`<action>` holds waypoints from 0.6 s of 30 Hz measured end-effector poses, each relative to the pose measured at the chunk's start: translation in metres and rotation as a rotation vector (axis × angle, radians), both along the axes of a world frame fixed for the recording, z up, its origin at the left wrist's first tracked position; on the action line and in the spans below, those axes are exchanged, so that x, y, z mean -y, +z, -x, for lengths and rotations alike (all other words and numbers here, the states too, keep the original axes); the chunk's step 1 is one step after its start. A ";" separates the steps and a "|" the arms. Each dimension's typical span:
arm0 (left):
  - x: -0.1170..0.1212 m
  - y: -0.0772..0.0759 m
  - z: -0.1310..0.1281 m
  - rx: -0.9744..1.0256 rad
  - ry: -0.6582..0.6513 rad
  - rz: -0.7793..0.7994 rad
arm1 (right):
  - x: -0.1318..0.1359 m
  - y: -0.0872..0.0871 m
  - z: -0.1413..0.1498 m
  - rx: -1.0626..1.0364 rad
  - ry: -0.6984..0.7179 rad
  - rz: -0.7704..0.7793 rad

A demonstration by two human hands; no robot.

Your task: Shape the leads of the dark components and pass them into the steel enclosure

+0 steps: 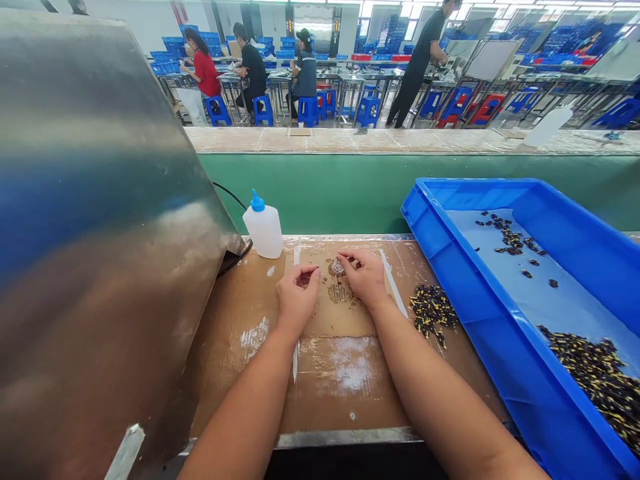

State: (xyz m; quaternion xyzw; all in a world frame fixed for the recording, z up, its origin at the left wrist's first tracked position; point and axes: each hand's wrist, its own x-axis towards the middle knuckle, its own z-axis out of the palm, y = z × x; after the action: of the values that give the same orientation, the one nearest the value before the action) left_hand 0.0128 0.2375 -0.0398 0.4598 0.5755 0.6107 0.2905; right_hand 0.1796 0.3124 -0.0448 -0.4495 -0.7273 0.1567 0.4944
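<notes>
Left hand [297,298]: thumb and forefinger pinched together, any held item too small to tell. Right hand [363,278]: fingers half-curled, just beside a small round part [337,267] on a cardboard sheet [345,320]; grip cannot be told. To the right, a heap of dark components [433,312] and a blue plastic crate [505,373]. Far left, a white squeeze bottle [263,228].

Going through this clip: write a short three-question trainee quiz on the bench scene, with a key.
1. True or false: the blue-capped squeeze bottle stands on the cardboard-covered bench.
2. What lies in the blue plastic tray? A) small dark parts B) white bottles C) steel panels
3. Fill in: the small round part lies nearer the ____ hand.

Key: 1 True; 2 A; 3 right (the right hand).
</notes>
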 end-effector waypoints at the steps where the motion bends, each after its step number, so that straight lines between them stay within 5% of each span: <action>1: 0.000 0.000 0.000 0.002 -0.002 0.001 | 0.001 0.000 0.000 0.006 -0.001 0.001; 7: 0.001 0.002 -0.002 -0.007 -0.011 -0.012 | 0.002 0.002 -0.001 -0.082 -0.039 0.025; 18: 0.002 0.003 -0.002 -0.015 0.006 -0.017 | -0.008 0.003 -0.006 -0.322 -0.114 0.291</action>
State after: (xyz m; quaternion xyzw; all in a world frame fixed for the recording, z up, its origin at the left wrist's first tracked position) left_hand 0.0144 0.2357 -0.0368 0.4651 0.5737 0.6131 0.2806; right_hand 0.1854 0.3204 -0.0419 -0.5259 -0.5820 0.3015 0.5420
